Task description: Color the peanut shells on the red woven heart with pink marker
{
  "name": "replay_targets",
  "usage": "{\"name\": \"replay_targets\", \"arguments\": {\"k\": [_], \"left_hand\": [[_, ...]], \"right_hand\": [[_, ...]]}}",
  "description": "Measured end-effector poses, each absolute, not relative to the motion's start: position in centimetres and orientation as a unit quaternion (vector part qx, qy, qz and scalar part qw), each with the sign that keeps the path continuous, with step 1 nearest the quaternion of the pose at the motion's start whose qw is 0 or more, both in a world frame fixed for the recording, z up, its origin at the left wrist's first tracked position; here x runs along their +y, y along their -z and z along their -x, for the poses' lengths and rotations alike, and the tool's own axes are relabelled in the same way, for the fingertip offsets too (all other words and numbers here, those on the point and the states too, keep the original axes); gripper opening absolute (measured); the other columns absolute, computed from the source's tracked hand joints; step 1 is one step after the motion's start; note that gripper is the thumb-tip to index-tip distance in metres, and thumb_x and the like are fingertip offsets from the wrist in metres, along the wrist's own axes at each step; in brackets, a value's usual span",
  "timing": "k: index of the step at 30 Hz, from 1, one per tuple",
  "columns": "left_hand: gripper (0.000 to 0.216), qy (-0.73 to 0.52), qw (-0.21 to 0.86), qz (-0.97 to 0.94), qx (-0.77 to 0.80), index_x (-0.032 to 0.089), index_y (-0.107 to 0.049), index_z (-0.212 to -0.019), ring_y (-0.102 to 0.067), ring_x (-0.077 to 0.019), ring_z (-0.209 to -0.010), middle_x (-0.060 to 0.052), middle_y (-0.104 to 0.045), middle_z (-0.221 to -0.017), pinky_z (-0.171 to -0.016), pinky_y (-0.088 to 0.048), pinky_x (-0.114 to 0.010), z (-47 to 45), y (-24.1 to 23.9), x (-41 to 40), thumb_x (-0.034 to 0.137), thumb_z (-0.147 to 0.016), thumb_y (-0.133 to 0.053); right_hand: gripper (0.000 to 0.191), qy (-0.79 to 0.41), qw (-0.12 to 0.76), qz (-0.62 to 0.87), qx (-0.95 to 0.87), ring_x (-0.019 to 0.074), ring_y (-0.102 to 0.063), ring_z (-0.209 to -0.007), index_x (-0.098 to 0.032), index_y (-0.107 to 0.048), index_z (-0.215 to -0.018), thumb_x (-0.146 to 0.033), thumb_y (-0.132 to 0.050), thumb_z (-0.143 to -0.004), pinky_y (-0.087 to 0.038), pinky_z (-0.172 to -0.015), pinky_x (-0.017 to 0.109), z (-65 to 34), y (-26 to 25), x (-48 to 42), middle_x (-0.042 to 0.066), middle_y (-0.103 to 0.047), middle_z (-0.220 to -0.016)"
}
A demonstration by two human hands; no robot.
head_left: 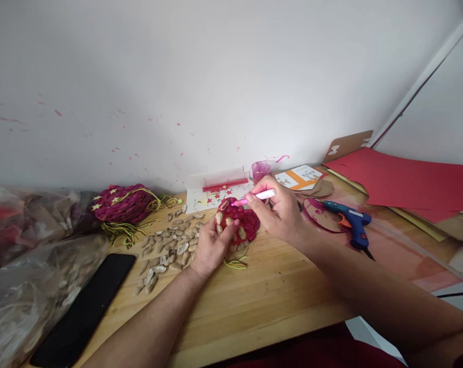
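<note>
My left hand (212, 244) grips a round craft piece (243, 223) covered in peanut shells, most of them painted magenta, and holds it tilted just above the wooden table (262, 296). My right hand (279, 209) is closed round a pink marker (256, 197), whose tip touches the top of the piece. Yellow-green strings hang from under the piece. A pile of several unpainted peanut shells (173, 243) lies just left of my left hand.
A finished magenta piece with gold stars (122, 203) lies at the back left. A black phone (85, 306) and plastic bags (31, 286) lie at left. A blue glue gun (350, 222), red paper (415, 184) and a pink cup (260, 170) are at right and behind.
</note>
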State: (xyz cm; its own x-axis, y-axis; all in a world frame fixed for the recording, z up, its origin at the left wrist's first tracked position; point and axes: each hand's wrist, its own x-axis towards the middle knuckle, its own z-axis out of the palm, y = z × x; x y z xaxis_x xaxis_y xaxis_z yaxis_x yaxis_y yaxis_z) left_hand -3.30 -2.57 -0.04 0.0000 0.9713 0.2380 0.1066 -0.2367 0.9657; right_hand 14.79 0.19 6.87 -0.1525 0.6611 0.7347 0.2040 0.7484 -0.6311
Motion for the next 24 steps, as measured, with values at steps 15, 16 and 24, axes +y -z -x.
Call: {"name": "replay_targets", "arguments": {"k": [15,16,24], "left_hand": [[0.029,-0.533,0.401,-0.584,0.462,0.017,-0.070,-0.090,-0.060,-0.0143,-0.070,-0.001,-0.072,-0.080,-0.070,-0.053,-0.025,3.20,-0.40,-2.68,0.046,-0.089,-0.074],[0.029,-0.532,0.400,-0.587,0.461,0.017,-0.071,-0.090,-0.060,-0.0146,-0.070,-0.001,-0.072,-0.081,-0.070,-0.053,-0.026,3.19,-0.46,-2.70,0.046,-0.089,-0.075],[0.031,-0.526,0.389,-0.592,0.471,0.017,-0.070,-0.087,-0.059,-0.0147,-0.068,-0.001,-0.071,-0.077,-0.067,-0.052,-0.025,3.17,-0.76,-2.79,0.047,-0.087,-0.074]], "right_hand": [[0.011,-0.087,0.574,0.276,-0.766,0.0141,-0.062,-0.068,-0.024,-0.057,-0.090,-0.021,-0.066,-0.097,-0.051,-0.065,0.029,-14.73,-7.11,-0.27,0.000,-0.069,-0.081],[0.012,-0.085,0.574,0.277,-0.766,0.0141,-0.061,-0.067,-0.024,-0.057,-0.090,-0.021,-0.065,-0.097,-0.050,-0.064,0.029,-14.74,-7.13,-0.30,0.000,-0.069,-0.080],[0.011,-0.089,0.573,0.281,-0.764,0.0149,-0.064,-0.070,-0.024,-0.056,-0.090,-0.022,-0.064,-0.098,-0.051,-0.064,0.030,-14.65,-7.14,-0.47,0.001,-0.071,-0.081]]}}
